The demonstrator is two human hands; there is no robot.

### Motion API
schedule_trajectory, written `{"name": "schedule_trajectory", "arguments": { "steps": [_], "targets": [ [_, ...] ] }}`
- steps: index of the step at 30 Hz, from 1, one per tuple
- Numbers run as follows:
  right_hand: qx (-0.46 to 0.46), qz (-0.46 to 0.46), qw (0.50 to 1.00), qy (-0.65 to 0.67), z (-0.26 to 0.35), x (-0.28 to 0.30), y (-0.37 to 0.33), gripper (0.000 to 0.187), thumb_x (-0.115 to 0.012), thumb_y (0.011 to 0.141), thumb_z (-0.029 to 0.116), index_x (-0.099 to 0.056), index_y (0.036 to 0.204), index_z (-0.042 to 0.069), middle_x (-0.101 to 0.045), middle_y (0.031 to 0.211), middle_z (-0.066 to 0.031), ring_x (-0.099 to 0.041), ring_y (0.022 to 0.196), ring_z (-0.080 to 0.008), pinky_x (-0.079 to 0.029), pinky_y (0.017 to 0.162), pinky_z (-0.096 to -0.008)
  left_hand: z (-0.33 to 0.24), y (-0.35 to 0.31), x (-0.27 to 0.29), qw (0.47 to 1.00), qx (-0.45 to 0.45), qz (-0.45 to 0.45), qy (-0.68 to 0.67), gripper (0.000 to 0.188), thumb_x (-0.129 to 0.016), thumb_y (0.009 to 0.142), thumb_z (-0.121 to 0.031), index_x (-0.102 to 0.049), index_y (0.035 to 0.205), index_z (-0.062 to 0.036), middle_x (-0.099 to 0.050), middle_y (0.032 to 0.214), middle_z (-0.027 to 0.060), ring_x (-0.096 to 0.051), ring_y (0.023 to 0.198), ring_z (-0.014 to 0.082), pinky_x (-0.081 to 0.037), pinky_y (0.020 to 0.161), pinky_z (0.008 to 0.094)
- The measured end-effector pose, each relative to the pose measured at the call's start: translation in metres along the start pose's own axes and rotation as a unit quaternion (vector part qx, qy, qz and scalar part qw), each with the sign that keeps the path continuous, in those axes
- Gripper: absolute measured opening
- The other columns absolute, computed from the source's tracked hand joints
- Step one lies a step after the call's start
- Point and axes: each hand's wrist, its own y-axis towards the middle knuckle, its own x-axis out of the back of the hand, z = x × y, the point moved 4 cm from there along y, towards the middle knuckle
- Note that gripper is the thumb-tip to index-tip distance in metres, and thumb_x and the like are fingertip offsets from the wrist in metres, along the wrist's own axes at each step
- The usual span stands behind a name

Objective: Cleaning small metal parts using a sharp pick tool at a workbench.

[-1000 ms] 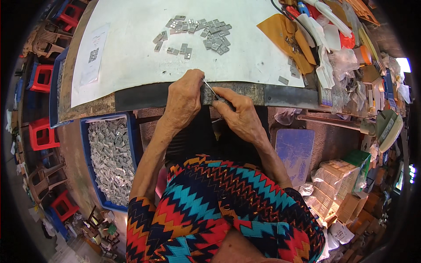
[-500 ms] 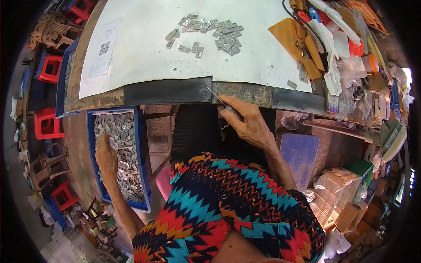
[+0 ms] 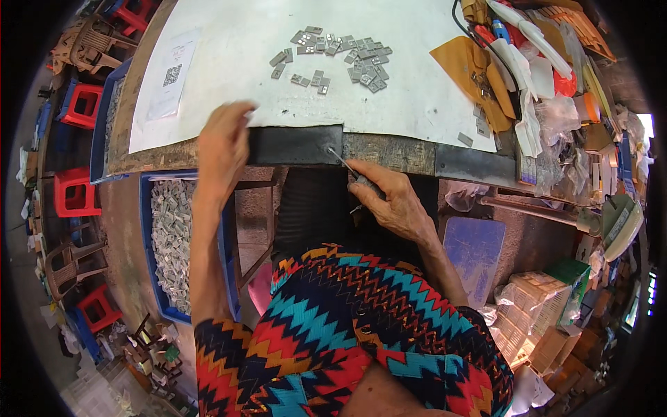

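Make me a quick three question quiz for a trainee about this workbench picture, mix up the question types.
1. True or false: the left hand rests at the edge of the white sheet.
2. What does the right hand hold? A) a thin metal tool B) a cup C) a brush
3. What fills the blue bin beside the person's left arm?

Key: 1 true. 2 A, the thin metal tool, its tip at the dark strip. 3 Small grey metal pieces, like the cluster of grey pieces on the sheet.

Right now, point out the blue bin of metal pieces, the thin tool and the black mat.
blue bin [image 3: 228, 243], head view, right wall.
thin tool [image 3: 342, 161], head view, metal shaft.
black mat [image 3: 295, 144], head view, middle.
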Motion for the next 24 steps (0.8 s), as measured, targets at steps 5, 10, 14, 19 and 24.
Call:
{"name": "schedule_trajectory", "arguments": {
  "steps": [5, 10, 14, 19, 24],
  "targets": [
    [-0.016, 0.026, 0.999, 0.020, 0.005, -0.007, -0.003, 0.034, -0.058, 0.082, 0.010, -0.053, 0.113, -0.002, -0.061, 0.090, -0.0145, -0.060, 0.078, -0.0191, -0.046, 0.070, -0.0298, 0.005, 0.052, -0.051, 0.997, -0.038, 0.061, 0.038, 0.015, -0.052, 0.079, -0.004, -0.059, 0.092, -0.0044, -0.057, 0.079, 0.0142, -0.057, 0.074, 0.0321, -0.045, 0.064, 0.0377],
    [-0.049, 0.037, 0.997, 0.036, -0.002, -0.006, -0.003, 0.034, -0.058, 0.082, 0.010, -0.053, 0.114, -0.002, -0.061, 0.091, -0.0156, -0.060, 0.079, -0.0217, -0.047, 0.071, -0.0304, 0.008, 0.060, -0.074, 0.991, -0.023, 0.100, 0.087, 0.010, -0.054, 0.080, -0.008, -0.058, 0.089, -0.0040, -0.058, 0.078, 0.0143, -0.057, 0.073, 0.0328, -0.045, 0.065, 0.0390],
    [-0.003, 0.021, 1.000, 0.020, -0.007, -0.007, -0.002, 0.034, -0.057, 0.082, 0.011, -0.053, 0.114, -0.002, -0.061, 0.097, -0.0177, -0.061, 0.083, -0.0235, -0.047, 0.074, -0.0308, 0.001, 0.060, -0.078, 0.991, -0.010, 0.069, 0.111, 0.008, -0.056, 0.080, -0.010, -0.056, 0.085, -0.0036, -0.057, 0.077, 0.0148, -0.056, 0.071, 0.0335, -0.044, 0.064, 0.0395],
    [-0.009, 0.024, 0.999, 0.035, -0.007, -0.005, -0.003, 0.035, -0.057, 0.083, 0.011, -0.052, 0.114, -0.002, -0.061, 0.100, -0.0179, -0.061, 0.087, -0.0234, -0.046, 0.076, -0.0306, 0.004, 0.058, -0.080, 0.981, 0.022, 0.068, 0.180, 0.012, -0.058, 0.079, -0.009, -0.053, 0.089, -0.0036, -0.057, 0.079, 0.0165, -0.057, 0.074, 0.0341, -0.045, 0.064, 0.0416],
    [-0.013, 0.018, 0.999, 0.042, -0.004, -0.002, -0.005, 0.035, -0.058, 0.082, 0.010, -0.052, 0.115, -0.002, -0.061, 0.099, -0.0175, -0.061, 0.087, -0.0227, -0.046, 0.076, -0.0304, 0.002, 0.053, -0.070, 0.995, 0.047, 0.015, 0.085, 0.019, -0.057, 0.078, -0.005, -0.052, 0.095, -0.0008, -0.057, 0.081, 0.0188, -0.059, 0.077, 0.0330, -0.047, 0.065, 0.0402]
  ]
}}
